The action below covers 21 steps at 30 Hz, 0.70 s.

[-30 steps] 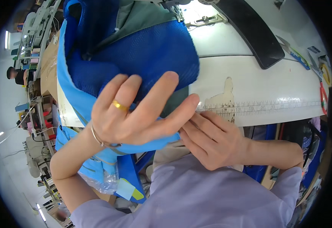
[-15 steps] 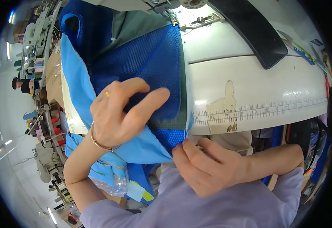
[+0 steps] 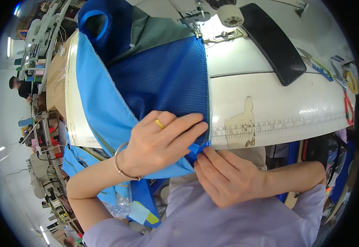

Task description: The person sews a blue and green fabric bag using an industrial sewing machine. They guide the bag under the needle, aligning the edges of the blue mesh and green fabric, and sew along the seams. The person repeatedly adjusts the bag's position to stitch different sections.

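A blue mesh fabric piece (image 3: pixel 167 78) with light-blue (image 3: pixel 95 90) and grey-green (image 3: pixel 157 31) panels lies across the machine table. Its right edge reaches up to the sewing machine's presser foot (image 3: pixel 197 31). My left hand (image 3: pixel 155 142), wearing a ring and a bangle, holds the mesh near its lower right edge; the fingers stretch over the cloth, with the thumb below. Beside it, my right hand (image 3: pixel 229 175) pinches the fabric's lower corner at the table's front edge. The fingertips of both hands are partly hidden in the folds.
A black curved plate (image 3: pixel 274 45) sits right of the needle area. A printed ruler scale (image 3: pixel 278 127) runs along the table front. Scissors with red handles (image 3: pixel 348 109) lie at the far right. More light-blue fabric (image 3: pixel 115 191) hangs below left. A person (image 3: pixel 23 87) is at the far left.
My left hand has moved right and down to the fabric's edge, and its spread fingers have come together on the mesh. The grey-green strip along that edge is now covered by mesh.
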### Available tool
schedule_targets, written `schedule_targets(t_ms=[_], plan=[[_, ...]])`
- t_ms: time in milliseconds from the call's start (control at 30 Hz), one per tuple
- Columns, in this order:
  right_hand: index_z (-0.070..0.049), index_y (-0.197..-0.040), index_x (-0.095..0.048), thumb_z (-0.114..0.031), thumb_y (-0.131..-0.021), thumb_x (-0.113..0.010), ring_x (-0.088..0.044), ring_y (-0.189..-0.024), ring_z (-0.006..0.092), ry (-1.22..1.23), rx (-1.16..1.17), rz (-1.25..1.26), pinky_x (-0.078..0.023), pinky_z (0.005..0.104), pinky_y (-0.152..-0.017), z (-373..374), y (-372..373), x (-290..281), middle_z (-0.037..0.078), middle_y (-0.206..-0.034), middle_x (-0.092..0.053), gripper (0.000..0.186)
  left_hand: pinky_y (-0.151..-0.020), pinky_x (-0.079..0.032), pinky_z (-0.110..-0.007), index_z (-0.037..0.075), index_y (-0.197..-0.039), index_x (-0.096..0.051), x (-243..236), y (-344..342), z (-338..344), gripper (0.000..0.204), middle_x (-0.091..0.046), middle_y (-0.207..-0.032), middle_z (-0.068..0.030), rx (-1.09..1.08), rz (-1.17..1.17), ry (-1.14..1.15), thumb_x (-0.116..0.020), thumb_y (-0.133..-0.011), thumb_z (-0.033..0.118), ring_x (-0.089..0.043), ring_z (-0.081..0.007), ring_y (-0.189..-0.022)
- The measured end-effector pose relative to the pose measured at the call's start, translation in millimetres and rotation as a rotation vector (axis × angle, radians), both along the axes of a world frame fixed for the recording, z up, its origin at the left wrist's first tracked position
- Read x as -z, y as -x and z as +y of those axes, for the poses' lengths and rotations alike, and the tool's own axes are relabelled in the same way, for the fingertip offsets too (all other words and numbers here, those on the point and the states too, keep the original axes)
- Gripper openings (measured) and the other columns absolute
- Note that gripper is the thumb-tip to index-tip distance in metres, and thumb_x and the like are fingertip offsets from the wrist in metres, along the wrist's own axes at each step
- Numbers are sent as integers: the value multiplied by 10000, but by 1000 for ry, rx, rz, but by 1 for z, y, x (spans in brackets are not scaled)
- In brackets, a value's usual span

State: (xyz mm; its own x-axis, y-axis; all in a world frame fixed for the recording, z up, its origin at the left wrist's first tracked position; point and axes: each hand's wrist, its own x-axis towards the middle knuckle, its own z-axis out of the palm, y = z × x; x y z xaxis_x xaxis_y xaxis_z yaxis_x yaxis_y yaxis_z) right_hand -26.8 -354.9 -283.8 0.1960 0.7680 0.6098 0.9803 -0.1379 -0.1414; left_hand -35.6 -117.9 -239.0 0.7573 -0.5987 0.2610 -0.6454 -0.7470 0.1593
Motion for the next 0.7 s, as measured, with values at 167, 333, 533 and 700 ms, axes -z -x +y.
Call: schedule_targets(t_ms=[167,333,533,700], plan=[[48,-933,-754,-141,-852,-679,-714,-945,301,20,-73,-21,-576,340,-766,-2,-9,0,180,-974,-735,220,-702,-498,-296,28,-1140,-771,8,5,-5,502,-717,-1307,-117,6,7,-55,-736,-654,147,-623,-168,-816],[55,-966,-758,-152,-824,-680,-705,-957,302,73,-169,30,-571,336,-795,-10,-23,-9,183,-982,-729,263,-678,-457,-303,-4,-1154,-756,5,3,-12,521,-712,-1301,-138,17,-2,-32,-730,-657,151,-529,-175,-753],[47,-997,-754,-128,-794,-683,-712,-961,277,93,-209,86,-565,313,-789,-6,-57,-12,168,-983,-724,278,-693,-465,-326,-2,-1142,-750,5,-25,-8,542,-715,-1268,-130,18,18,-32,-777,-640,201,-556,-185,-790],[33,-989,-737,-119,-767,-693,-704,-908,239,73,-208,95,-560,302,-747,4,-89,-7,132,-951,-707,272,-711,-506,-347,26,-1107,-743,7,-58,-1,507,-721,-1210,-104,24,42,-12,-811,-633,194,-620,-212,-836]])
